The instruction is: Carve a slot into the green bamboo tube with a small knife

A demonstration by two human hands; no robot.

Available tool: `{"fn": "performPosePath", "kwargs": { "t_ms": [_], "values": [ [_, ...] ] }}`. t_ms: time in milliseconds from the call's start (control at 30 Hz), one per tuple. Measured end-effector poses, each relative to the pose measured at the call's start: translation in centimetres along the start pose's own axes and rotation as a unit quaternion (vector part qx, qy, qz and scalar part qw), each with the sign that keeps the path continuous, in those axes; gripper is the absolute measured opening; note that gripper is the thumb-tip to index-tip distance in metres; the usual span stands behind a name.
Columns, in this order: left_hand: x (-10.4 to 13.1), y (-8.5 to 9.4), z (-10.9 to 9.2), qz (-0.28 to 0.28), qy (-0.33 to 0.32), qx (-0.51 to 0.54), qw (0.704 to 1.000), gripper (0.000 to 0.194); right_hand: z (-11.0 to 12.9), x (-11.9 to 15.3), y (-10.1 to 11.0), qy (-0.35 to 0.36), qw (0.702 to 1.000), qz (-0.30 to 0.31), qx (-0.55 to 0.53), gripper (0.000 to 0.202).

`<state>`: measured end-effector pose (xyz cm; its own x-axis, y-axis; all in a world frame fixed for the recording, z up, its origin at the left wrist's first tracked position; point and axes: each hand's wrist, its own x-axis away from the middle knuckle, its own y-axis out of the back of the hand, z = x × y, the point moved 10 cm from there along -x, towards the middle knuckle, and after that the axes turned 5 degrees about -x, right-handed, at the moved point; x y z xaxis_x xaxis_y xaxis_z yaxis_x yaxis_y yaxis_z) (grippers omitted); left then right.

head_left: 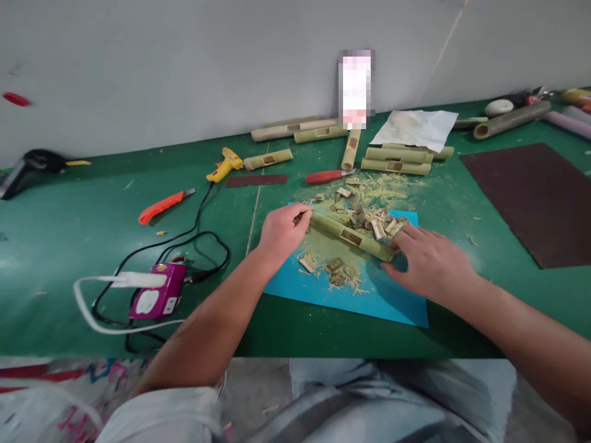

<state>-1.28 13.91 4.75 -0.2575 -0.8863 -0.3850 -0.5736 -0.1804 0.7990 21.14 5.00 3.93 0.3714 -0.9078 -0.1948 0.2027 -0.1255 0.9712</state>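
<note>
A green bamboo tube (375, 247) with a rectangular slot cut in its side lies slanted over a blue sheet (388, 301). My left hand (287, 231) is closed at its left end, fingertips pinched together there; part of the grip is hidden. At the right end, my right hand (429, 258) curls round the tube, thumb below and fingers above. Bamboo chips (367, 218) and shavings are heaped behind the tube, and a smaller pile of chips (339, 271) lies in front of it. A red-handled knife (325, 176) rests beyond the heap.
More slotted bamboo tubes (397, 166) lie along the back, some under white paper (415, 128). To the left are an orange cutter (164, 206), a yellow glue gun (226, 165) and a purple power socket (159, 292) with cords. A dark brown sheet (530, 203) lies right.
</note>
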Motion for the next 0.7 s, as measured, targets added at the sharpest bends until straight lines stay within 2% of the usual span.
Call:
{"fn": "performPosePath", "kwargs": {
  "t_ms": [100, 200, 400, 533, 700],
  "values": [
    [0.0, 0.3, -0.2, -0.009, -0.008, 0.009, 1.000, 0.018, -0.1, 0.0, 1.3, -0.006, 0.998, -0.050, -0.031, 0.023],
    [0.1, 1.1, -0.6, -0.047, -0.020, 0.030, 0.998, 0.018, -0.6, 0.0, 2.9, -0.025, 0.989, -0.101, -0.104, 0.023],
    [0.5, 2.7, -1.3, -0.114, -0.037, 0.059, 0.991, 0.018, -1.8, -0.2, 6.6, -0.025, 0.947, -0.200, -0.249, 0.022],
    [0.6, 3.1, -1.7, -0.132, -0.049, 0.069, 0.988, 0.019, -1.7, -1.2, 8.4, -0.016, 0.929, -0.210, -0.303, 0.021],
    [0.6, 3.3, -2.0, -0.144, -0.067, 0.068, 0.985, 0.019, -0.4, -4.0, 10.6, 0.011, 0.930, -0.209, -0.303, 0.022]
  ]
}}
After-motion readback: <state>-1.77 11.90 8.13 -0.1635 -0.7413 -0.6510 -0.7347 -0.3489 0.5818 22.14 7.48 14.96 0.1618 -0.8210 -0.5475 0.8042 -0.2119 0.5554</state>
